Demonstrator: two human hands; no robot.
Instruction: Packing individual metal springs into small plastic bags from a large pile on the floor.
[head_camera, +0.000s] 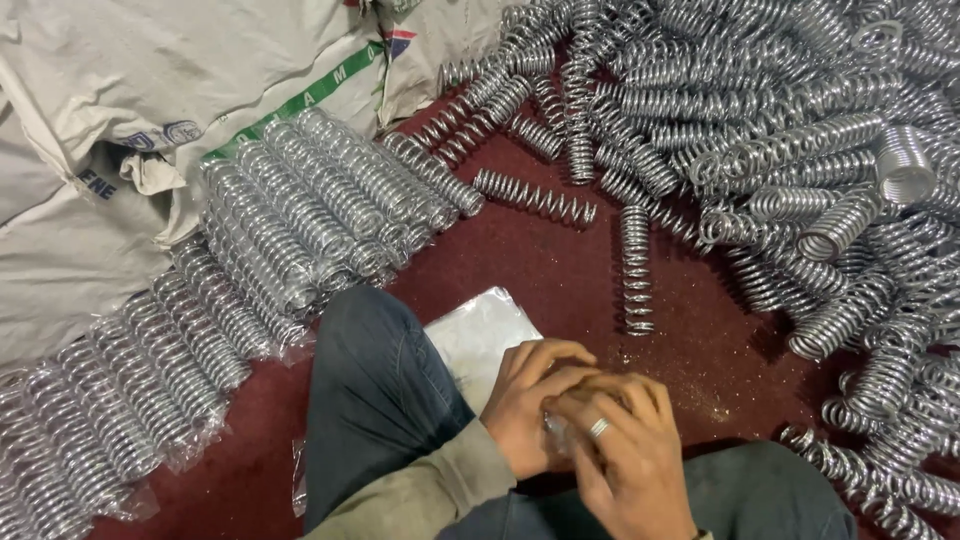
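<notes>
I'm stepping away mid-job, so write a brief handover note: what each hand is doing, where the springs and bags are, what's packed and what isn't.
Left hand and right hand: together over the lap, fingers working a small clear plastic bag; neither holds a spring.
Stack of empty clear bags: on the red floor beside the left knee.
Done: bagged rows of springs lie side by side on the left, beside the white sacks.
Left: a large loose pile of springs ahead and right, a few singles nearer.
</notes>
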